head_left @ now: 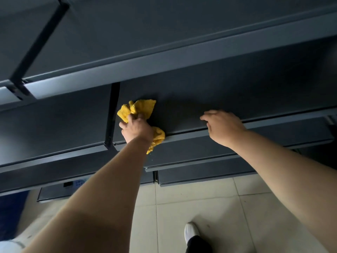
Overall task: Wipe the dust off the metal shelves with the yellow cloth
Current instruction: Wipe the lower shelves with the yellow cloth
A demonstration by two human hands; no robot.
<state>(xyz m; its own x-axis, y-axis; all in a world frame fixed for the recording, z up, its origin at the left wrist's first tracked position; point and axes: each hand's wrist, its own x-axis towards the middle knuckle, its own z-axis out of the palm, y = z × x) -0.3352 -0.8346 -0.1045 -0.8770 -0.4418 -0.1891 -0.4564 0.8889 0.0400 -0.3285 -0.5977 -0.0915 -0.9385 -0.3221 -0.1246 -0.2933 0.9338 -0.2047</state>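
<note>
The yellow cloth (140, 107) lies bunched on the dark metal shelf (237, 92). The left hand (137, 129) grips it, its fingers (131, 118) curled over the middle and pressing it to the surface. Bunching gives a thick pad to bear down on, likely so the wipe lifts dust rather than skids. One corner fans out beyond the fingertips toward the back of the shelf, and a tail spills behind the wrist over the shelf's front lip (191, 134). The fabric looks soft, nubby and crumpled into folds, against the shelf's smooth, matte, flat sheet metal with its folded rim. Just left of those fingers a black square-section upright post (113, 110) rises from the lip, so the cloth sits at the end of this shelf bay. Well to the right of the cloth, the right hand (223, 126) rests on the same shelf near the lip, fingers relaxed, lightly bent and holding nothing; it seems placed to steady the reach. Beyond both sets of fingertips runs the upper shelf (127, 70), paler along its edge; below the arms lie pale floor tiles (200, 207) and a white shoe (190, 231)
</note>
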